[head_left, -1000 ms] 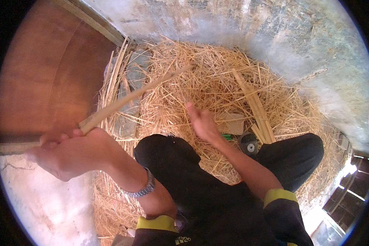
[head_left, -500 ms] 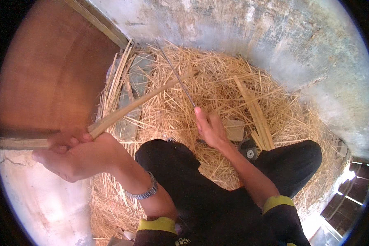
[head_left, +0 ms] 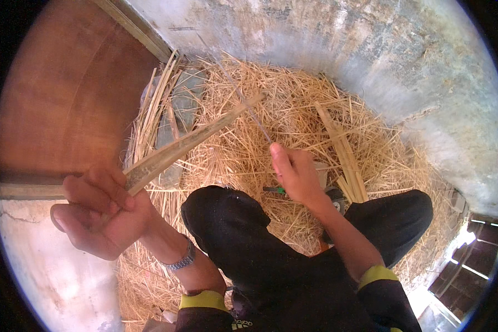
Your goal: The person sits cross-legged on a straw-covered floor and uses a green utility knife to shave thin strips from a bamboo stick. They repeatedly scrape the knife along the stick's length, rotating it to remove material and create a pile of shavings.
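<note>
From afar I saw the left hand clamped on a stick over the straw, the right hand gripping a thin tool across it. Strips lay nearby, seemingly done; what the stick needed, I couldn't tell.

black top covering the torso, short black sleeves ending in broad yellow bands near four and seven o'clock, small pale emblem showing at six, silvery linked wristband glinting toward seven, plain black trousers covering both legs
</note>
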The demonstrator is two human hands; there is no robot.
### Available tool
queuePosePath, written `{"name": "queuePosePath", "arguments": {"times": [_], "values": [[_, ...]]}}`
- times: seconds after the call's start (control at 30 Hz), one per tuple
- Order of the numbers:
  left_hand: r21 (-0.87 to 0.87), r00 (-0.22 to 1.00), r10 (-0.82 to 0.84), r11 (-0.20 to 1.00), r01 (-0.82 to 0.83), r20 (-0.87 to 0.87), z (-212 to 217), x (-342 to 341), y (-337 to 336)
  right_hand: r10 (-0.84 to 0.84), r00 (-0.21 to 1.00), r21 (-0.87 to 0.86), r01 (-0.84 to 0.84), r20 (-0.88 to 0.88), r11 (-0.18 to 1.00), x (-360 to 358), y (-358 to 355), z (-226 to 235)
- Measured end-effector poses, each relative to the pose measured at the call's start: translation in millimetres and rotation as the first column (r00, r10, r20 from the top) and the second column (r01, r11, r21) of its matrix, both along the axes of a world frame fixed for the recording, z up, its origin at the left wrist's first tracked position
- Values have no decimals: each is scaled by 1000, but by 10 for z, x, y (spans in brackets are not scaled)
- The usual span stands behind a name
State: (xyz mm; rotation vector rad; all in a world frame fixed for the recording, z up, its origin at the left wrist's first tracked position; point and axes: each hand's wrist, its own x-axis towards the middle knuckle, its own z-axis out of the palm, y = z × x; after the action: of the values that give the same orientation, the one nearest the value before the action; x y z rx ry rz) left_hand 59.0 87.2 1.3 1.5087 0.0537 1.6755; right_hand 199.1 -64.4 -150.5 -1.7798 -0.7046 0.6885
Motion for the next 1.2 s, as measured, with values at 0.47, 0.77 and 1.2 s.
{"name": "queuePosePath", "arguments": {"times": [0.47,0.77,1.2], "values": [[-45,982,173,984,-170,78,44,134,-121,-9,1000,-180,7,-8,984,-176,167,-227],[-103,966,223,972,-211,127,10,105,-150,-122,992,-13,121,-39,993,-84,5,-97],[-64,469,883,467,-882,-31,34,269,-157,-96,952,228,166,-290,960,-323,165,-594]]}}
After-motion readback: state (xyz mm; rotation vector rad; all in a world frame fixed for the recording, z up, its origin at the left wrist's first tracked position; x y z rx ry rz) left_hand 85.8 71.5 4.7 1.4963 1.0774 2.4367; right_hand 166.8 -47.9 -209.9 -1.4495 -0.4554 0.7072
